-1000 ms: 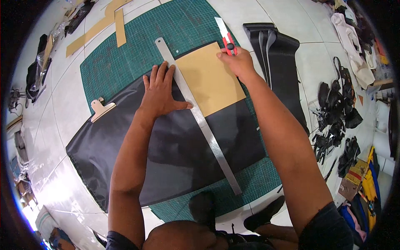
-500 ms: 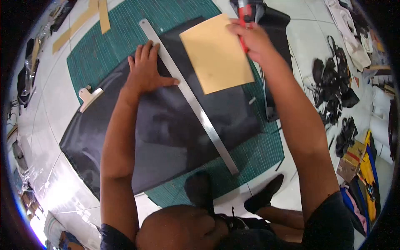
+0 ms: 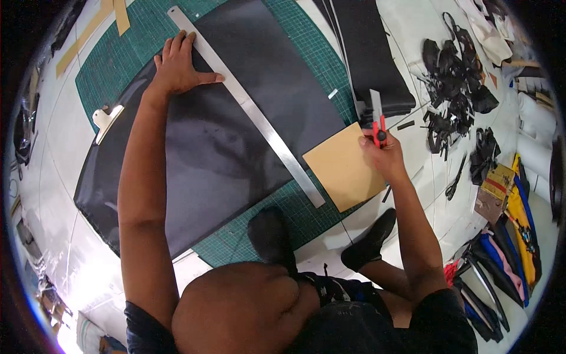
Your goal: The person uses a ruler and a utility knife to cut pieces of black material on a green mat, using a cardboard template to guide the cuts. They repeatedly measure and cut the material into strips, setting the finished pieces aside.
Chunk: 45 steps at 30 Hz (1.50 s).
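Observation:
My left hand (image 3: 180,69) lies with fingers spread along the upper part of a long steel ruler (image 3: 254,117), thumb on the metal. Beneath the ruler stretches a large black sheet of material (image 3: 265,59), on a green cutting mat (image 3: 233,242). In my right hand (image 3: 389,158) is a red utility knife (image 3: 378,127), its blade pointing away from me. The same hand's fingers sit at the corner of a tan rectangular card (image 3: 342,168), which overlaps the mat's right edge beside the ruler's near end. A metal bulldog clip (image 3: 107,122) grips the black sheet's left edge.
Folded black material (image 3: 377,53) lies right of the mat. Black scraps (image 3: 454,88) are heaped on the white tiled floor (image 3: 53,159), near a cardboard box (image 3: 495,192). Tan strips (image 3: 82,38) lie at upper left. My dark-covered feet (image 3: 368,242) are at the near edge.
My right hand has brought the knife and card nearer and down to the right, off the black sheet's upper part. My left hand stays on the ruler; the whole view has shifted.

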Motion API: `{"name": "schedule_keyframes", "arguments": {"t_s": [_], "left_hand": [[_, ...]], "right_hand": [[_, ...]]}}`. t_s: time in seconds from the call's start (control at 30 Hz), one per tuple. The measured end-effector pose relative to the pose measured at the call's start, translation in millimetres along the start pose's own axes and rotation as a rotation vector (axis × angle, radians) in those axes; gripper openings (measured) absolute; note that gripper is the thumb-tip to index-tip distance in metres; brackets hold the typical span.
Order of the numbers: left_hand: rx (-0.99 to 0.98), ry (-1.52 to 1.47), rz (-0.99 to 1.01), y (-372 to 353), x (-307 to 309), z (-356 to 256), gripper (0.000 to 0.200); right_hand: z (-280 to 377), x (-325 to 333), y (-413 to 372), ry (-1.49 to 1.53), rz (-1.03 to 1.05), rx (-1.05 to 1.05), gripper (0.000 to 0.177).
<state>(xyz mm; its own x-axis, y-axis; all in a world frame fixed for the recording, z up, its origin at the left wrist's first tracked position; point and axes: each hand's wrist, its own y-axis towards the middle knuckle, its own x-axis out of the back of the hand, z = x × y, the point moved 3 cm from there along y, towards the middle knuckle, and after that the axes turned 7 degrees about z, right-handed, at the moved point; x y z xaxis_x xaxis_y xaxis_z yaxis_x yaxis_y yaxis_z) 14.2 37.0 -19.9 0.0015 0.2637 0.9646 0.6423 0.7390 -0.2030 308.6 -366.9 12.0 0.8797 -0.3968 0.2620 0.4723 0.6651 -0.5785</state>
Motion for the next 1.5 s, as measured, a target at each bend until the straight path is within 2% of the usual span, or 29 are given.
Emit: {"name": "schedule_keyframes", "arguments": {"t_s": [0.13,0.23,0.43,0.53,0.63,0.73,0.87,1.17,1.5], "left_hand": [[-0.008,-0.006,0.007,0,-1,2,0.138],[0.011,0.025,0.042,0,4,-1,0.137],[-0.002,0.018,0.019,1,0,0,0.137],[0.011,0.026,0.041,-1,3,-1,0.137],[0.003,0.031,0.049,1,4,-3,0.136],[-0.008,0.022,0.047,1,2,-1,0.136],[0.013,0.018,0.068,0,7,-4,0.136],[0.002,-0.004,0.063,1,3,1,0.137],[0.026,0.033,0.109,0,10,-6,0.139]], "right_hand": [[-4,-19,-6,-0.036,-0.024,0.035,0.024],[-13,-22,-11,-0.074,-0.146,0.113,0.024],[-16,-27,-17,0.002,-0.165,0.188,0.024],[-11,-30,-12,-0.069,-0.162,0.117,0.025],[-17,-32,-7,0.009,-0.118,0.094,0.025],[-19,-32,-5,-0.097,-0.105,-0.029,0.031],[-21,-32,-4,-0.051,-0.080,0.104,0.029],[-20,-37,-6,-0.085,-0.101,0.059,0.028],[-21,-37,-4,-0.108,-0.124,0.112,0.029]]}}
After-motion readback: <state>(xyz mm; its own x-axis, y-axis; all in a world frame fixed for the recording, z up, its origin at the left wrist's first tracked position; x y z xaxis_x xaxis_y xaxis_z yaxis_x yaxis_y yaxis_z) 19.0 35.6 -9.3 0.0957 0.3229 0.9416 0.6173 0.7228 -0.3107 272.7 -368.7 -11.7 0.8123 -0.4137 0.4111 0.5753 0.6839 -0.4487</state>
